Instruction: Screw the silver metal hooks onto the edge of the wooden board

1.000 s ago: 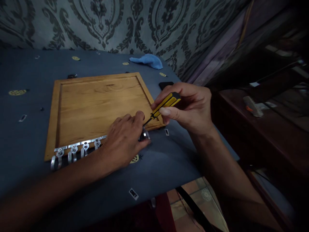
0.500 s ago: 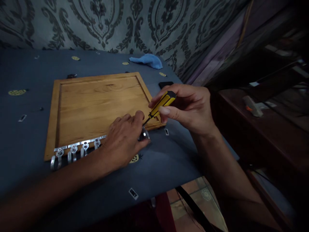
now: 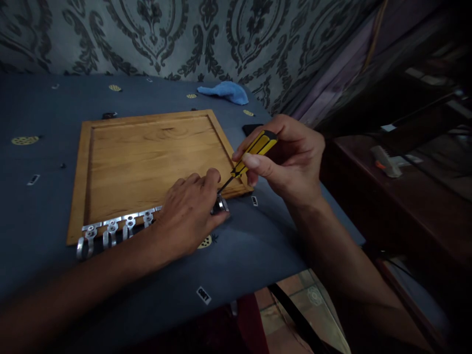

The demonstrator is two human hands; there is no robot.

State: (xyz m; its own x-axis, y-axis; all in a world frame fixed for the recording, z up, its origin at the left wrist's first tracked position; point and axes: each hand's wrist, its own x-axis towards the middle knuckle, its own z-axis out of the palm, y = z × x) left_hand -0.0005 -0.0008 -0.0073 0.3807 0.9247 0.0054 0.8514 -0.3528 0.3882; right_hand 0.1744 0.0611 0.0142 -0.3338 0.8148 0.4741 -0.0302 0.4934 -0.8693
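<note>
My right hand [image 3: 285, 162] is closed on the yellow and black handle of a screwdriver [image 3: 256, 151]. Its thin shaft slants down to the left, and the tip meets the right end of a metal hook rack [image 3: 138, 216]. That silvery rail, with several curved hooks, lies along the near edge of a framed wooden board [image 3: 147, 157]. Across the rack's right part, my left hand [image 3: 193, 211] is closed round the rail, thumb on the near side and fingers over the board. It hides the rail's middle and part of the end hook.
A blue cloth [image 3: 224, 92] lies at the back of the dark patterned tabletop [image 3: 254, 255]. Behind my right hand is a black flat object [image 3: 252, 129]. To the right stands a dark red-brown surface [image 3: 354, 157] with a pale brush-like item [image 3: 385, 161] on it.
My right hand has shifted slightly up and to the right, and the screwdriver handle with it; more of the shaft shows. My left hand and the board have stayed put.
</note>
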